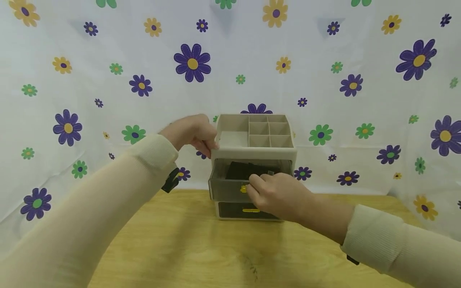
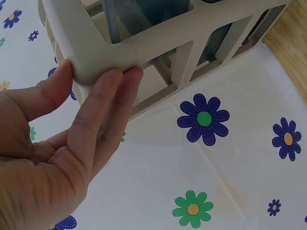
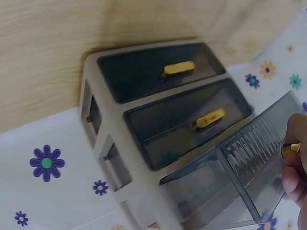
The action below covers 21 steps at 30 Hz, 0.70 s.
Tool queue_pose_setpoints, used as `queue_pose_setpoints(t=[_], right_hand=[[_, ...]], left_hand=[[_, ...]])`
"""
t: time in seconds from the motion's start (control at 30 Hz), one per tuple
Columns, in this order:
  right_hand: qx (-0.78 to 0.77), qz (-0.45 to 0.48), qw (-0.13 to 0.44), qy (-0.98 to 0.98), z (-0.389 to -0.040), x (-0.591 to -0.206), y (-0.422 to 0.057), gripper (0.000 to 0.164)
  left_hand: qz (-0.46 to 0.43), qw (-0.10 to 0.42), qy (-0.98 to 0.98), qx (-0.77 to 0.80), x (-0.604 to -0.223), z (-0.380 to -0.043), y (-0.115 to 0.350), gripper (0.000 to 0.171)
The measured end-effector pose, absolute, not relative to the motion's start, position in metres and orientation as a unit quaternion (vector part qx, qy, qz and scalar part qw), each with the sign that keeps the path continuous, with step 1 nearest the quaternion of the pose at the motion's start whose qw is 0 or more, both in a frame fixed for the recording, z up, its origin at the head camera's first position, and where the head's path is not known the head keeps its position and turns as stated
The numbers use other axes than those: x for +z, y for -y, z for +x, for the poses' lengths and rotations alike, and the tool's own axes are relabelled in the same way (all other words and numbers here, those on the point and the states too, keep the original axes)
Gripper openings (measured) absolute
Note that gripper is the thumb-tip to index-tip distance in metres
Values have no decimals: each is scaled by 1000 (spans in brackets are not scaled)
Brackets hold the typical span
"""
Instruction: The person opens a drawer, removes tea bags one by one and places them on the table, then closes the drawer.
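Observation:
A beige desktop drawer organizer (image 1: 256,153) stands on the table with its smoky clear top drawer (image 1: 227,191) pulled partway out. My right hand (image 1: 279,197) pinches that drawer's gold handle (image 3: 290,148) between thumb and fingers. With thumb and fingertips, my left hand (image 2: 53,158) grips the organizer's upper left corner (image 2: 103,62). Inside the drawer lies a black item (image 1: 239,171); its kind cannot be told. Part of the drawer front is hidden behind my right hand in the head view.
Two lower drawers with gold handles (image 3: 210,118) are closed. Divided compartments (image 1: 270,130) form the organizer's top. A white curtain (image 1: 230,52) with printed flowers hangs behind it. The wooden table (image 1: 194,240) extends in front.

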State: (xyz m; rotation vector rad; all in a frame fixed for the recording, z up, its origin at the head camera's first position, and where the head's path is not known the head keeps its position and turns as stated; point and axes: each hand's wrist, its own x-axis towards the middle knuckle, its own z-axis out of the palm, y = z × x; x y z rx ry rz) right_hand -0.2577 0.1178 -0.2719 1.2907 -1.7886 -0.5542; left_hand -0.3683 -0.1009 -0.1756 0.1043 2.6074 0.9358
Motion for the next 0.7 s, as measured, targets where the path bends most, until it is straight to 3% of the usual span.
queue_pose_setpoints(t=[0.2, 0.43, 0.7], right_hand=[[-211, 544, 439, 683, -242, -273, -112, 8], [-213, 556, 428, 680, -234, -274, -123, 27], [-199, 564, 443, 668, -230, -279, -133, 28]], left_hand=[[33, 184, -924, 333, -176, -369, 103, 41], [27, 189, -922, 337, -174, -371, 102, 34], [30, 190, -922, 335, -174, -372, 101, 37]])
